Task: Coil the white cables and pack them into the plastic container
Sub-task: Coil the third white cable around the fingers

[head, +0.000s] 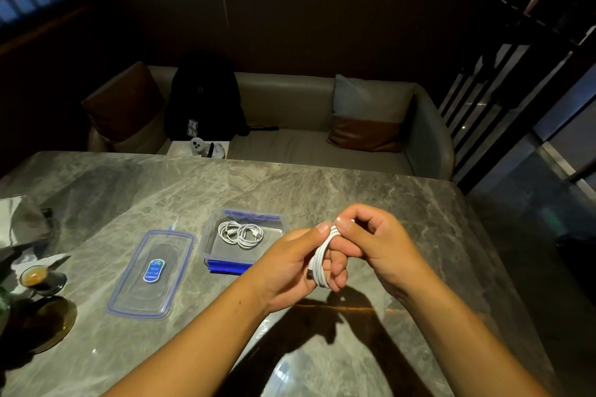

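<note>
White cable (321, 256) held near container (206, 237) right rim

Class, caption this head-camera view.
Left hand and right hand coil a white cable; coiled cables lie in the container, lid beside it.

Dim room, hard overhead-lit shadows

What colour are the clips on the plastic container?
The clips are blue; head view shows them best.
</note>
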